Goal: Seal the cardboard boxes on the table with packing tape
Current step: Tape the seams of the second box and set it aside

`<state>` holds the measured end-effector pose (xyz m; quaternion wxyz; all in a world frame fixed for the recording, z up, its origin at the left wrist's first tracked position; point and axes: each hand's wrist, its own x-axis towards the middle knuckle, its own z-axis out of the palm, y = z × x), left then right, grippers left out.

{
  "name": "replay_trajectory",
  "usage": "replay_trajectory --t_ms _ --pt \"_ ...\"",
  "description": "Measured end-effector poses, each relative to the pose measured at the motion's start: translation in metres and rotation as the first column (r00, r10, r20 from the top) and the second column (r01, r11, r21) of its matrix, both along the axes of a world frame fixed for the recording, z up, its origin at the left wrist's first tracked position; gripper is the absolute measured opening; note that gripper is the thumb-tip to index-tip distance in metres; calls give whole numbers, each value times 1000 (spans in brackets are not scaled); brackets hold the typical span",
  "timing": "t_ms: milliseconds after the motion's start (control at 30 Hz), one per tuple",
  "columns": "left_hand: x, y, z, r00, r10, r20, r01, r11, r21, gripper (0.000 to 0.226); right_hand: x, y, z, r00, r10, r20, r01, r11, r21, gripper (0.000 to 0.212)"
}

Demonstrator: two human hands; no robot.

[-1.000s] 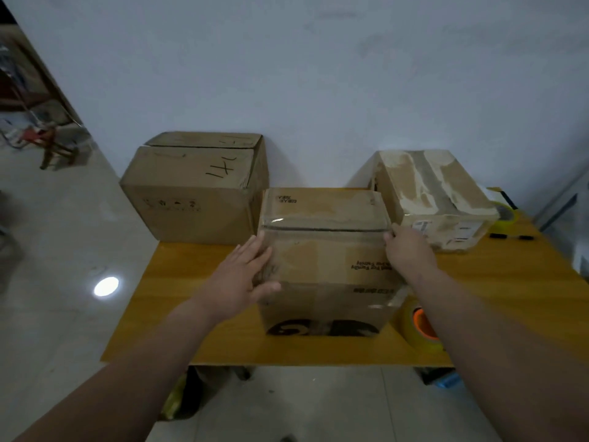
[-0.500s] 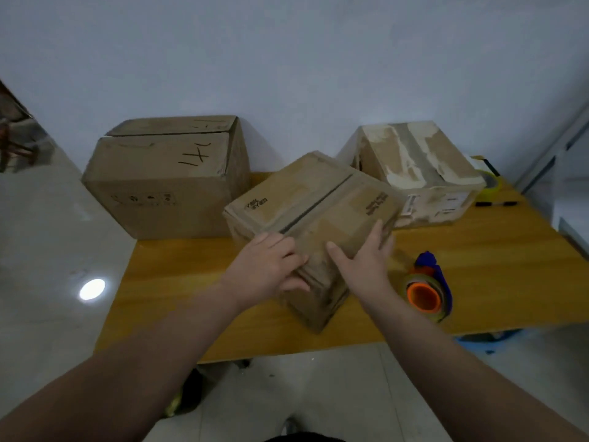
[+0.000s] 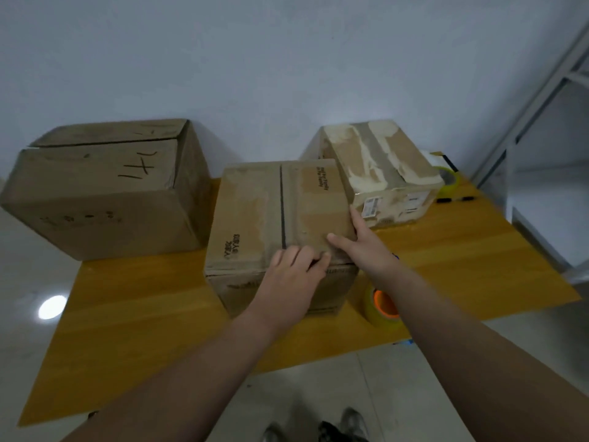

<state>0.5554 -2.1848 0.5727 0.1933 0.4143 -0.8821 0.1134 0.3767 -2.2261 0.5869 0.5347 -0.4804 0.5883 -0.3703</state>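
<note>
- At the bottom edge of the frame, the person's shoes [image 3: 350, 422] are standing on the pale floor [image 3: 318, 378].
- Right of centre, a tape roll [image 3: 381, 306] with an orange core is sitting on the wooden counter [image 3: 143, 307], just beside the middle box and partly hidden by the right forearm.
- The left hand [image 3: 293, 275] is pressing on the near top edge of the middle box [image 3: 255, 218], holding nothing, its fingers lying together by the end of the dark centre seam.
- The right hand [image 3: 366, 247] is spreading wide over the box's near right corner, with the thumb on top and the forefinger running along the right edge.
- The middle box is sitting flaps-up in the centre of the frame, its seam showing no tape.
- Farther back, a large box [image 3: 95, 193] is sitting at the left and a torn-surfaced box [image 3: 382, 167] at the right, touching the middle one.
- At the far right, a yellow-green roll [image 3: 447, 178] and dark markers [image 3: 454, 199] are lying by the wall [image 3: 287, 59].
</note>
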Motion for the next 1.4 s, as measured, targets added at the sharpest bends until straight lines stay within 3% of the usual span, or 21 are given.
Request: replay_trajectory --t_ms 133,233,333,367,500,600,667,767,933,1067,1100,1133,1167,1233,1300,1400 --pt "-36 -19 0 989 144 -21 -144 989 -18 46 -33 -5 -7 995 -89 41 88 995 41 74" --pt "-64 -32 -11 966 257 14 -255 964 -70 41 -62 -1 -42 955 -43 -292 84 988 129 64" --pt "-83 -36 -24 935 352 51 -350 936 -38 57 -92 6 -87 790 147 -596 52 951 304 66" --pt "-87 -36 -28 929 366 56 -365 930 -36 60 -99 7 -95 773 167 -612 77 932 353 74" --pt "-89 -36 -30 926 368 89 -367 930 -25 65 -117 3 -112 862 148 -485 94 894 439 99" --pt "-88 -27 -26 919 379 107 -380 925 -7 65 -126 -6 -118 808 202 -553 85 890 449 80" --pt "-90 -16 -23 907 408 99 -411 911 9 65 -130 -7 -118 783 236 -575 51 898 437 56" --pt "-93 -2 -22 890 445 103 -450 892 38 66 -133 -3 -113 806 216 -551 -9 935 354 47" --pt "-89 7 -23 883 449 140 -461 884 73 65 -134 15 -93 918 -5 -397 20 999 33 72" --pt "-92 12 -5 918 374 -132 -340 913 224 48 -127 29 -68 955 -91 -283 40 983 -180 88" --pt "-93 11 4 897 375 -232 -276 888 369 48 -124 33 -63 950 -101 -296 34 974 -222 88" --pt "-95 11 14 845 430 -319 -192 799 569 53 -122 37 -58 942 -113 -317 25 963 -268 87" --pt "-98 10 25 756 533 -380 -76 649 757 59 -118 40 -55 933 -126 -336 14 948 -317 85" --pt "-101 6 43 580 727 -368 123 369 921 71 -110 45 -48 924 -144 -354 -9 917 -398 79" --pt "-101 5 52 555 755 -350 165 312 936 69 -101 49 -40 915 -142 -378 -42 897 -439 77" --pt "-96 10 61 517 747 -417 197 371 908 42 -85 55 -29 885 -140 -445 -104 871 -480 76"
